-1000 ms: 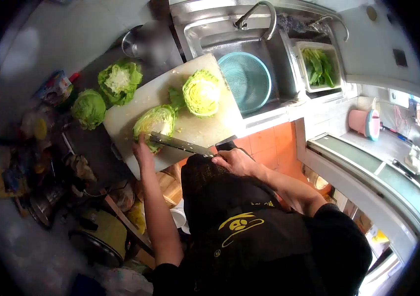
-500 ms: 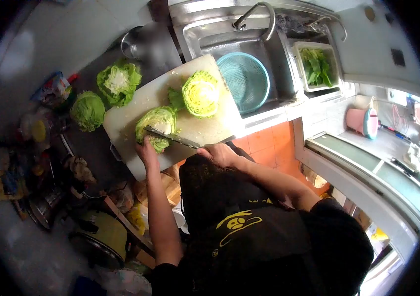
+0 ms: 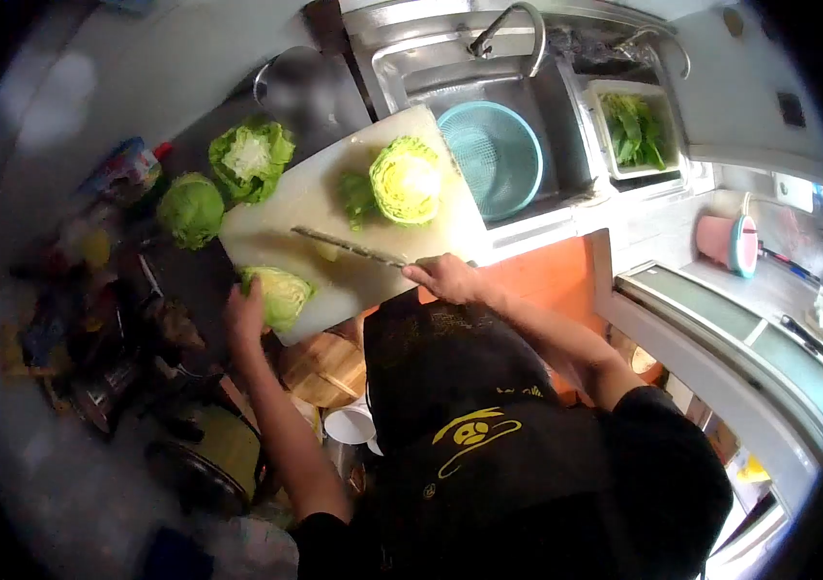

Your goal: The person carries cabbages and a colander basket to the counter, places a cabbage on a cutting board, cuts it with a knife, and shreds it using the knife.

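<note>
Left fingers (image 3: 254, 287) against layered cabbage (image 3: 282, 298)

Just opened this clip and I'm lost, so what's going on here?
A person is cutting up cabbage at a counter beside a sink. The right hand holds a knife over the cutting board, its blade clear of the cabbage. The left hand is at a cut piece of cabbage near the board's edge. Another cut cabbage sits on the board close to the sink, and two more heads stand on the counter just past the board.
</note>
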Available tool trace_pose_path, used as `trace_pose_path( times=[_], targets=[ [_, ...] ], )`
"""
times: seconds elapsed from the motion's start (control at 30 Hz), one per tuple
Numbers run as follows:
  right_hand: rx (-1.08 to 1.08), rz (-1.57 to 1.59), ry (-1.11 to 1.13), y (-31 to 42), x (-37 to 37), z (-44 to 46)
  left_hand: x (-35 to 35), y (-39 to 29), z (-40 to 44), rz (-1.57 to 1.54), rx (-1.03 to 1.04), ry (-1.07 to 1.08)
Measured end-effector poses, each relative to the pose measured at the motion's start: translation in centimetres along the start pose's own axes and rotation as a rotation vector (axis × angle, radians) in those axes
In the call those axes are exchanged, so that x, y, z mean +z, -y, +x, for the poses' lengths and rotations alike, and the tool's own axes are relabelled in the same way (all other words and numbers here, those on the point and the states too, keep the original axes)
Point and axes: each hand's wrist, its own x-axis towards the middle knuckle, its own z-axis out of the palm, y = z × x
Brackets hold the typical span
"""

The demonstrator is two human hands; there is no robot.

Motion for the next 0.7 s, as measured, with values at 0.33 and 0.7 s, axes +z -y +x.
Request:
trace_pose_path(
  times=[0.33, 0.7],
  targets=[
    [0.022, 0.204, -0.205, -2.1, -0.9, -3.1, 8.3, -5.7, -6.0, 0.731, 0.466, -0.167],
    [0.181, 0.182, -0.203, -0.6, -2.4, -6.8, 15.6, -4.6, 3.5, 0.521, 1.012, -0.184]
  ],
)
